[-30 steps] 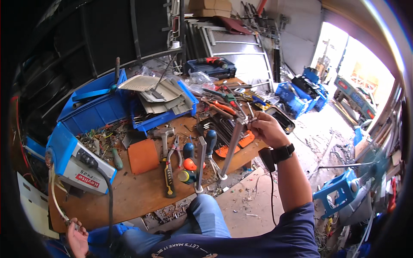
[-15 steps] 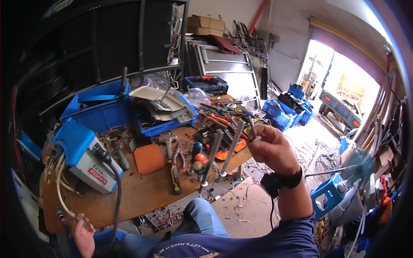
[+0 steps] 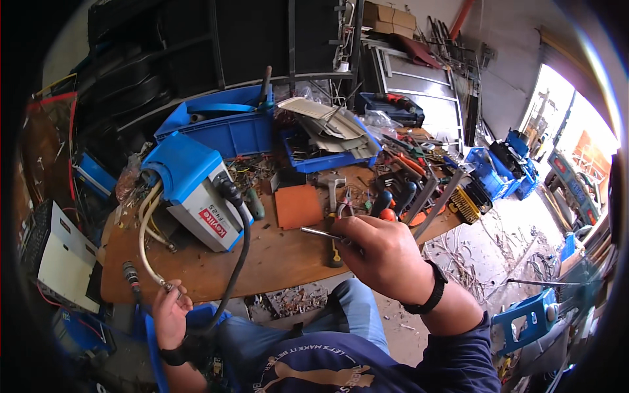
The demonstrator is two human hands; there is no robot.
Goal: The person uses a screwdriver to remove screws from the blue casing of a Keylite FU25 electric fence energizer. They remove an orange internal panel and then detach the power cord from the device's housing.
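Silver rod in right hand, pale cable in left hand.
Head view: one rod, fingers pinching it above the wooden bench; one cable, fingertips pinching its end at the near left edge. On top: one blue-topped machine, two blue bins, one orange square sheet, one hammer. Surface brown, scrap-strewn. Cluttered workshop, bright doorway right.
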